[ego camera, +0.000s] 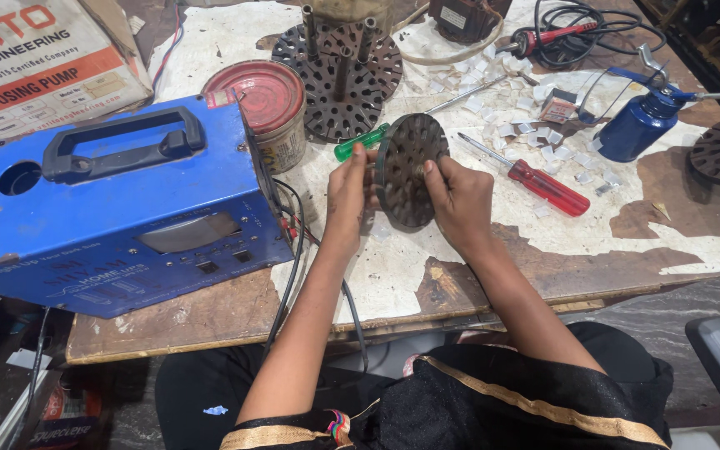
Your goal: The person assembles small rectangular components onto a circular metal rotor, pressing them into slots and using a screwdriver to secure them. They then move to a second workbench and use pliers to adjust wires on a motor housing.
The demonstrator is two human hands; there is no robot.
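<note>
A round dark metal disc with many slots and holes [410, 154] is held upright over the worn bench between both my hands. My left hand [350, 193] grips its left edge, and my right hand [460, 200] grips its right edge, thumb on the face. Just behind the disc lies a green-handled screwdriver [360, 142]. A red-handled screwdriver [543, 185] rests on the bench to the right of my right hand.
A blue metal box with a black handle [118, 200] fills the left of the bench [393, 267]. Behind stand a red-lidded tin [264, 104], a larger slotted disc stack with rods [339, 71], a blue oil can [639, 125], a soldering iron [543, 37] and scattered white paper bits [535, 133].
</note>
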